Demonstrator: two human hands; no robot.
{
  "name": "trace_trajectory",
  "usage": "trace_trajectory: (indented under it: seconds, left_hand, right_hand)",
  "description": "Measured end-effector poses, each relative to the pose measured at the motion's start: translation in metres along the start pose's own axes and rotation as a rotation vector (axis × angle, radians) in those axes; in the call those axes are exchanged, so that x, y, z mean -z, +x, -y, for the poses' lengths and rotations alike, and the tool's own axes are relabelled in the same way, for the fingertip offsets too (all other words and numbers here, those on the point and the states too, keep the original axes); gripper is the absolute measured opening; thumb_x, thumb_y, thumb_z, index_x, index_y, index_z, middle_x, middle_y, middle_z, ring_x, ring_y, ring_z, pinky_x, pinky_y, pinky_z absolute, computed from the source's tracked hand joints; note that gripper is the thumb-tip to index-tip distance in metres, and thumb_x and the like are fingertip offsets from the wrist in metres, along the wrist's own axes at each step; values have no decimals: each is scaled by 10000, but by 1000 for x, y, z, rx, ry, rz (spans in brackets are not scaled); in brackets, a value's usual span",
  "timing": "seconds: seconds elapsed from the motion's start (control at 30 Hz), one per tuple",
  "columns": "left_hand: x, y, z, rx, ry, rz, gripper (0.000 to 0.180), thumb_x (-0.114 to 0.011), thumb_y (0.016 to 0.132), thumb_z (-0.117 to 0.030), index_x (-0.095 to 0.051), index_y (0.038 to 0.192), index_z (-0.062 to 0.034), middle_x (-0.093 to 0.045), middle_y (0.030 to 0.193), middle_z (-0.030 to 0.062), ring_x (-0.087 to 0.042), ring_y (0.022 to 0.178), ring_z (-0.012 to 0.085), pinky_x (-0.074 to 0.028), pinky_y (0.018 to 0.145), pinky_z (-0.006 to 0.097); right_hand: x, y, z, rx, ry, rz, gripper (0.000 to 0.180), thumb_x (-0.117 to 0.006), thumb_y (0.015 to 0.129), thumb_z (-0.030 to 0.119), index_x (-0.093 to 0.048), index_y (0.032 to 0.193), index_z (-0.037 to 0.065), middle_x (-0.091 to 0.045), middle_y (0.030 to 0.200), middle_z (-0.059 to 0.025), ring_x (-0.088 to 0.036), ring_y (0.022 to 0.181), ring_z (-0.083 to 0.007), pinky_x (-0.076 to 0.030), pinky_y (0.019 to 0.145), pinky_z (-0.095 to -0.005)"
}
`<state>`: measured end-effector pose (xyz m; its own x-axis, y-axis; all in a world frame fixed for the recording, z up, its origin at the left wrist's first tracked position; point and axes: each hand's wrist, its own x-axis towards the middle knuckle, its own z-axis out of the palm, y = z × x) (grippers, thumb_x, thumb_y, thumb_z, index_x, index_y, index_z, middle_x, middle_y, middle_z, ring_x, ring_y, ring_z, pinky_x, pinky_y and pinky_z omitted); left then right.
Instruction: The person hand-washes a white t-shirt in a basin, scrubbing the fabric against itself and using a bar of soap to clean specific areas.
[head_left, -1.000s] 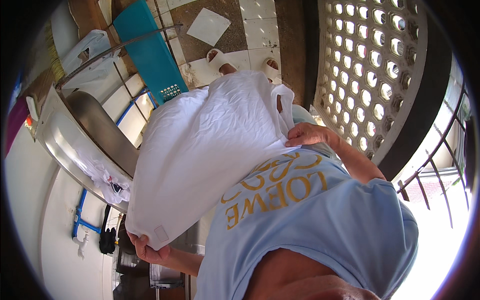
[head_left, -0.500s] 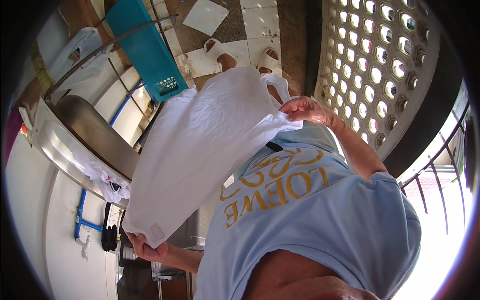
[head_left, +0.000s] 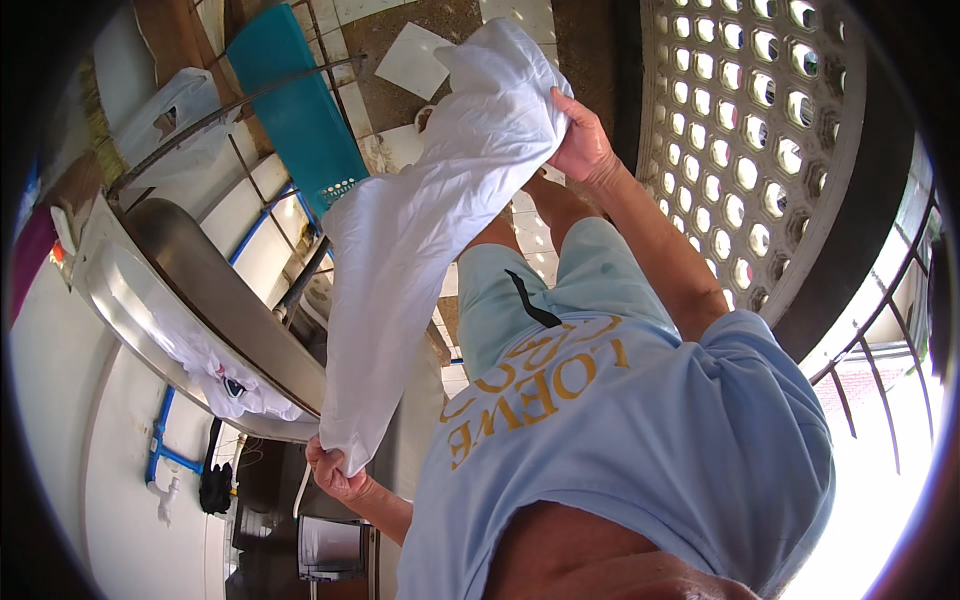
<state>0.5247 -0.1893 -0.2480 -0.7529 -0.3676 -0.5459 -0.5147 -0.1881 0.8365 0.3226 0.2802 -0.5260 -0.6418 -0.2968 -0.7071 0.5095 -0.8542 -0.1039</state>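
A white shirt [head_left: 400, 240] hangs stretched lengthwise between my two hands, bunched into a long, creased strip. My left hand [head_left: 338, 474], low at the left, pinches one end of it. Farther out, my right hand [head_left: 584, 145] grips the other end, with its thumb over the cloth and the other fingers partly hidden. The cloth passes above the floor and covers part of my feet. Its exact cut cannot be made out in these folds.
To the left stands a steel sink [head_left: 220, 290] with another white printed cloth [head_left: 235, 375] on its edge. Beyond are a teal plastic board [head_left: 300, 110], a metal rod [head_left: 235, 100] and a plastic bag [head_left: 170, 115]. A perforated block wall [head_left: 745, 130] rises at the right.
My right hand has moved away from my body, carrying its end of the shirt outward. My left hand has shifted slightly right. The shirt has gone from spread wide to a narrower strip, uncovering my shorts.
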Motion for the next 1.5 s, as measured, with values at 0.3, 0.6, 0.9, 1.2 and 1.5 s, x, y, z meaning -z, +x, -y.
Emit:
trace_trajectory:
  seconds: [0.3, 0.6, 0.9, 1.2, 1.5]
  left_hand:
    - [-56, 52, 64, 503, -358, 18, 507, -502, 647, 5, -543, 1151, 49, -614, 1058, 165, -614, 980, 304, -524, 881, 438]
    - [-96, 62, 69, 507, -385, 74, 485, -520, 678, 16, -552, 1160, 61, -619, 1098, 171, -619, 999, 286, -519, 892, 407]
    - [-95, 49, 24, 240, -415, 56, 333, -536, 816, 27, -582, 1145, 38, -650, 1038, 145, -649, 929, 235, -552, 811, 371]
    - [-102, 57, -80, -3, -661, 42, 280, -566, 813, -17, -603, 1090, -3, -650, 996, 141, -647, 920, 240, -546, 812, 385]
    - [-30, -4, -265, -1570, 32, -484, 354, -575, 837, -130, -559, 1145, 46, -640, 999, 151, -641, 885, 248, -532, 791, 354]
  right_hand:
    - [24, -86, -7, -190, -550, -49, 369, -653, 825, 55, -592, 1189, 70, -642, 1064, -6, -582, 1008, -127, -436, 926, -324]
    - [17, -101, -24, -198, -1162, 153, 226, -606, 885, 98, -629, 1092, 10, -647, 1065, -54, -568, 1004, -140, -437, 915, -311]
    - [-99, -128, -17, 180, -1843, 636, 324, -563, 818, -36, -598, 1126, 55, -553, 1214, -147, -530, 1143, -337, -435, 941, -369]
    - [-280, -96, 11, 331, -1782, 1051, 228, -564, 827, -44, -617, 1042, 7, -636, 1008, -131, -619, 963, -261, -469, 839, -350]
    - [-515, -78, -40, 110, -825, 1222, 323, -645, 816, 115, -621, 1123, 20, -649, 1053, -75, -613, 960, -178, -470, 868, -346]
